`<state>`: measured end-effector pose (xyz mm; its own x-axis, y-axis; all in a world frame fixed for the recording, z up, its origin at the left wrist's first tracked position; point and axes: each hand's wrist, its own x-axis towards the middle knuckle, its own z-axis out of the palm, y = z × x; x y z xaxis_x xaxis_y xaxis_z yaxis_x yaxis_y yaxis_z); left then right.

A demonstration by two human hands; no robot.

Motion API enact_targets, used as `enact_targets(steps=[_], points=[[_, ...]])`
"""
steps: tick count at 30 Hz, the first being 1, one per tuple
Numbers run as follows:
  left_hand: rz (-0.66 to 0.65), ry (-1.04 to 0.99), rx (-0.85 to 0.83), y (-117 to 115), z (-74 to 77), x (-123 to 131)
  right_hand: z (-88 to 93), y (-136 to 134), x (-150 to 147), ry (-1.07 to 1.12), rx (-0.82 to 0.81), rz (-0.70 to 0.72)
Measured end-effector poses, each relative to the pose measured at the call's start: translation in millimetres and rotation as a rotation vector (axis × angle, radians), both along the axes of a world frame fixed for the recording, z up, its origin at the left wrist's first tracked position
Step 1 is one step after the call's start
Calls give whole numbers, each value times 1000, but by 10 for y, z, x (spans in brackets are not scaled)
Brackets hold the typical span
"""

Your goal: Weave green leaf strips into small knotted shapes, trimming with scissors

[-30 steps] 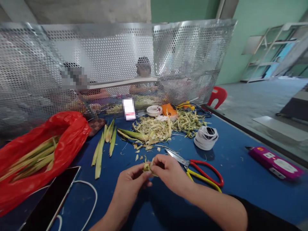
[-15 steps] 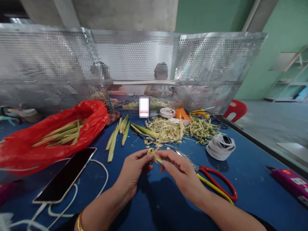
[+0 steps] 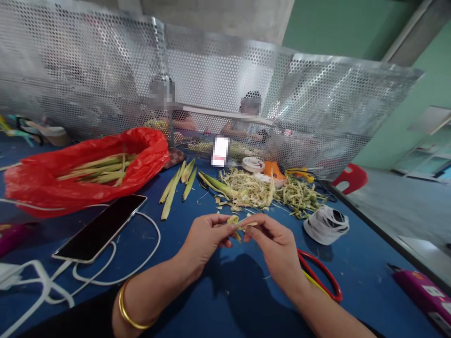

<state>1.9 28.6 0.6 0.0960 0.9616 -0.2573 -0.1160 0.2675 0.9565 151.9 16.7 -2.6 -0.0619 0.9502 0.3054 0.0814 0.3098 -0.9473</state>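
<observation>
My left hand (image 3: 211, 237) pinches a small folded piece of pale green husk (image 3: 233, 220) between thumb and fingers. Close beside it, my right hand (image 3: 273, 234) is closed on a strip at the right side of the same husk piece. Both hands are above the blue table (image 3: 243, 300), near its middle. Beyond them lies a heap of shredded strips (image 3: 246, 188), with a greener heap (image 3: 301, 195) to its right. Several flat husk leaves (image 3: 172, 192) lie to the left of the heaps.
A red bag (image 3: 88, 195) holds more leaves. Near me are a phone (image 3: 102, 230) with white cables, red-handled scissors (image 3: 326, 272), a white roll (image 3: 326, 225) and a purple device (image 3: 423, 293). Two people sit behind a perforated metal screen (image 3: 218, 65).
The view has tilted and shifted. My right hand has turned, and a strip now points right from the husk piece between my hands. More of the scissors is covered by my right arm.
</observation>
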Motion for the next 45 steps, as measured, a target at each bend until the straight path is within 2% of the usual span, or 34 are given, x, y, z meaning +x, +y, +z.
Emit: enact_targets(steps=[4, 10, 13, 18, 23, 27, 32, 36, 40, 45], points=[[1, 29, 27, -5, -70, 32, 9, -15, -28, 56, -138, -45], [11, 290, 270, -47, -106, 22, -27, 25, -1, 38, -269, -81], [11, 380, 315, -54, -105, 8, -45, 44, 15, 6, -285, -55], [-7, 394, 307, -36, -117, -1, -50, 43, 27, -29, -319, -22], [-5, 407, 361, -49, -172, 0, -49, 41, 38, -50, -307, -24], [-57, 448, 423, -74, -211, -2, -36, 50, 44, -67, -302, -7], [-97, 564, 487, -74, -169, -12, -3, 62, 38, -101, -361, 46], [-149, 641, 505, -83, -130, -11, 2, 71, 34, -68, -370, 27], [-215, 543, 452, -105, -123, -1, 3, 86, 59, -158, -368, -17], [-440, 243, 209, -86, -74, 13, -38, 118, 96, -312, -151, -59]])
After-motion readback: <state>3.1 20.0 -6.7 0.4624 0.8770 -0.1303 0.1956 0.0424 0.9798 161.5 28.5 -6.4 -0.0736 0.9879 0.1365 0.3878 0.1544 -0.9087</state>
